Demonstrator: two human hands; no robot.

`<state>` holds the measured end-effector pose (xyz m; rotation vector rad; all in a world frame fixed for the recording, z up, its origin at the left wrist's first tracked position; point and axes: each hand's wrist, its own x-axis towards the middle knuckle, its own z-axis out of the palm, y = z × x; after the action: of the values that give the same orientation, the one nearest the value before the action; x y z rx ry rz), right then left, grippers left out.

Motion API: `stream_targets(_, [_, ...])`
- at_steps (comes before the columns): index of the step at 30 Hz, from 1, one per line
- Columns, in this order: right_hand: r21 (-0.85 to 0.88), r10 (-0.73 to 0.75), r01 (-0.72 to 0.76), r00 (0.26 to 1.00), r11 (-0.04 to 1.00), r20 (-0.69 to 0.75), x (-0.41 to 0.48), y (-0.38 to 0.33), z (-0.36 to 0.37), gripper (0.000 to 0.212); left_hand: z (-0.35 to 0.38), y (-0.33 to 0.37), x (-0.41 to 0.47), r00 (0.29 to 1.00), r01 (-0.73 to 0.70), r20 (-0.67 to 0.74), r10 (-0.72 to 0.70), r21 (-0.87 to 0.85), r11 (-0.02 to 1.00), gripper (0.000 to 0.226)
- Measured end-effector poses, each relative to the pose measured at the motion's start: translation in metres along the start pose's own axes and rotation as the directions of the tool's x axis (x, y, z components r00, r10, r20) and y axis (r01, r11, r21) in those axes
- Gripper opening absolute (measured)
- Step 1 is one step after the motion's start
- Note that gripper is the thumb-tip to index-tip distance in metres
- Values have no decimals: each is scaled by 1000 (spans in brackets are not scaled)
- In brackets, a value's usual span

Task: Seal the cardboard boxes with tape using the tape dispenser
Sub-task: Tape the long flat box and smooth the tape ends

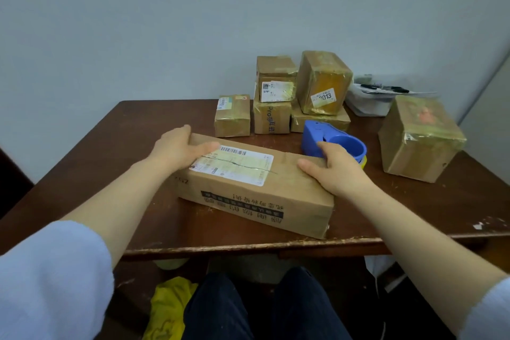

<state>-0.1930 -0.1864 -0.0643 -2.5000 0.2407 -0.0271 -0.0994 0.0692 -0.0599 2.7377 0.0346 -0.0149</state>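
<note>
The long box of plain cardboard lies slanted near the table's chipped front edge, with bare brown wood to its left. The left hand and right hand grip its ends, thumbs on top, fingers curled over the far side. The blue plastic tape dispenser sits just behind the right hand

The desk's left half lies bare, front edge to back. The long box fills the front middle. The tape dispenser stands just behind its right end, hemmed by stacked boxes at the back edge and a big box near the right edge.
</note>
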Motion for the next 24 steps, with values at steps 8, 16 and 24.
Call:
stream_targets(8, [367, 56, 37, 970, 930, -238, 13, -24, 18, 56, -4, -25, -4, 946, -55, -274, -173, -660, 749, 27])
stream_targets(16, [653, 216, 107, 893, 749, -394, 39, -39, 55, 42, 26, -39, -19, 819, -146, -406, -406, -831, 536, 34])
stream_targets(24, [818, 111, 194, 948, 541, -298, 30, -11, 66, 44, 29, -52, -28, 820, -108, -274, -503, -936, 334, 30])
